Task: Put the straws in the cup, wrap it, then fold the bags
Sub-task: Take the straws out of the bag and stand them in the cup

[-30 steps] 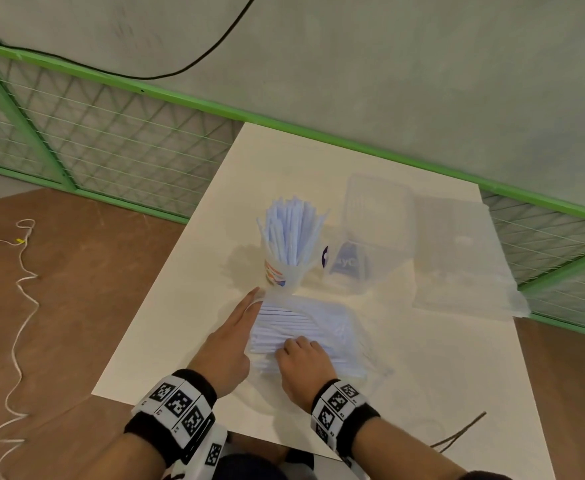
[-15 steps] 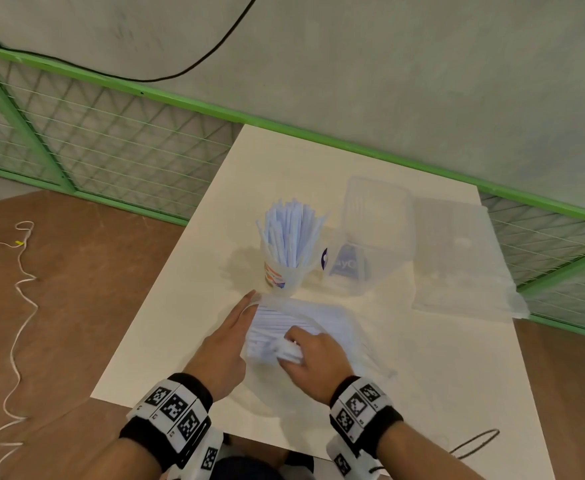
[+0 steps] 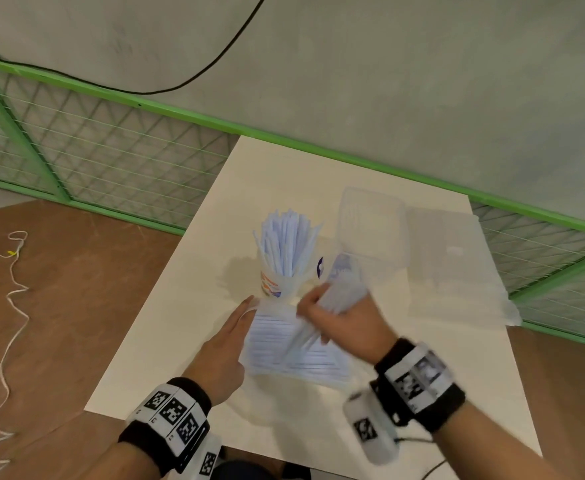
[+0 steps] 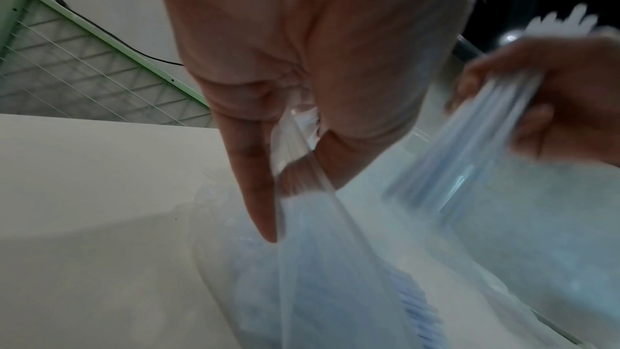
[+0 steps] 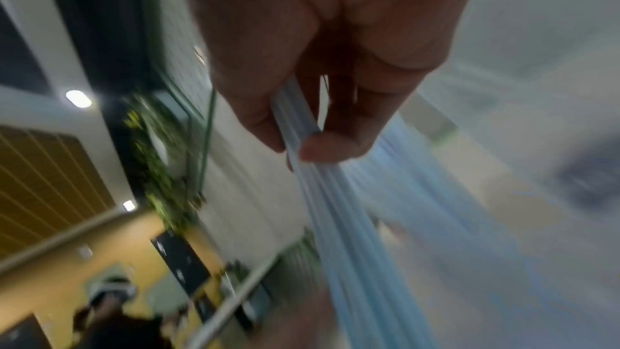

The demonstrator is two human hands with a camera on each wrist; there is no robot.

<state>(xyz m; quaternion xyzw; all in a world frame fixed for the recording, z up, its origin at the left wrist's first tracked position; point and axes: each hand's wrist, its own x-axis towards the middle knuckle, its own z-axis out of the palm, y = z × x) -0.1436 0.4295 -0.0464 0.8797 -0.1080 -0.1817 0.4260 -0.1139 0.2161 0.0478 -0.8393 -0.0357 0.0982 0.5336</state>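
Observation:
A paper cup [image 3: 271, 285] stands mid-table, packed with upright pale blue straws [image 3: 284, 239]. In front of it lies a clear bag [image 3: 293, 351] with more straws inside. My left hand [image 3: 246, 306] lies along the bag's left side, and in the left wrist view its thumb and forefinger pinch the bag's [image 4: 322, 248] plastic edge. My right hand [image 3: 318, 303] grips a bundle of straws [image 3: 344, 285] lifted above the bag, just right of the cup. The bundle [image 5: 339, 216] is motion-blurred in the right wrist view, pinched between thumb and fingers [image 5: 322, 147].
A clear plastic tub or bag [image 3: 372, 230] stands behind the cup to the right, and flat clear bags [image 3: 457, 271] lie beyond it. A green mesh fence [image 3: 111, 157] runs behind the white table [image 3: 187, 306]. A dark cable [image 3: 433, 471] lies near the front right edge.
My right hand took a bundle of straws out of the bag and lifted it up and right, toward the cup. My left hand stayed at the bag's left edge.

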